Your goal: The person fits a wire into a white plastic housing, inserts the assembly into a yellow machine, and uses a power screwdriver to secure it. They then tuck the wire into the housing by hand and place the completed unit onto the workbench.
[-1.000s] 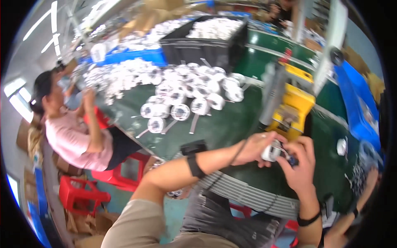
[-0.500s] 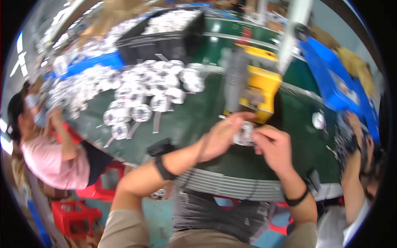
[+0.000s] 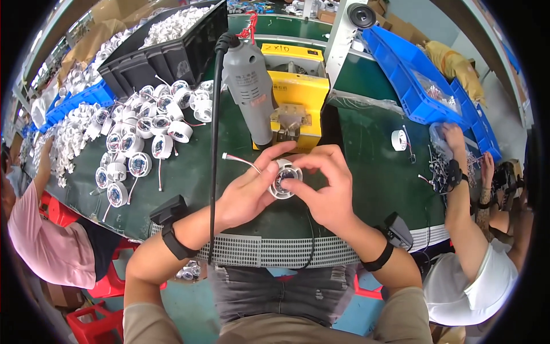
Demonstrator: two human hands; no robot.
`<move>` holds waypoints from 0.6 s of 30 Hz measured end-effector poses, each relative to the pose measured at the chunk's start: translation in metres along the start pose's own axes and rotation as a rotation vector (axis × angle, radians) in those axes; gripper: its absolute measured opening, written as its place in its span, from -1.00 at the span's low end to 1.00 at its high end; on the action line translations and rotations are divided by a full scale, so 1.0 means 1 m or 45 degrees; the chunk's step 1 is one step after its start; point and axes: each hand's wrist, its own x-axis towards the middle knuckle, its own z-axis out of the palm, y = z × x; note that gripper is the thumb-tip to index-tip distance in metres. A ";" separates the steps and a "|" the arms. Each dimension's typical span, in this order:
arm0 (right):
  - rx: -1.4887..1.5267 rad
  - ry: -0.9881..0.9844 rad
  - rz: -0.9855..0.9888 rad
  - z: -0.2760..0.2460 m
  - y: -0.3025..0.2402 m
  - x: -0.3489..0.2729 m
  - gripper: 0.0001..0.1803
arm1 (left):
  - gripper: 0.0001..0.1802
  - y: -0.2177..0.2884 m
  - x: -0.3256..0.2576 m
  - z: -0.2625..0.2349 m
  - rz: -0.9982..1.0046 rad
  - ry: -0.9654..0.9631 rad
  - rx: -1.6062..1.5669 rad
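A small round white plastic housing [image 3: 285, 179] with electronics inside sits between my hands over the green table. My left hand [image 3: 250, 192] grips its left side, and a thin cable with a white plug sticks out past the fingers. My right hand [image 3: 327, 186] has its thumb over the open face and its fingers at the right rim. Just beyond my hands stands a yellow machine [image 3: 306, 94]. A grey cylindrical power tool [image 3: 250, 89] is mounted upright against it, with its black cord [image 3: 216, 143] hanging down past my left forearm.
Several similar white housings [image 3: 139, 164] with cables lie on the left, before a black crate [image 3: 160, 69] full of white parts. One more housing [image 3: 399, 140] lies right, near a blue bin [image 3: 409, 86]. Co-workers sit either side; one's hand [image 3: 454, 137] handles wires.
My view has swung and steadied, so the machine and the piles appear further left. The housing stays in both hands, and my right thumb now lies over its face.
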 end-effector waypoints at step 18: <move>-0.141 0.073 -0.064 0.015 -0.001 0.034 -0.62 | -0.56 0.015 0.003 -0.011 -0.182 0.216 0.521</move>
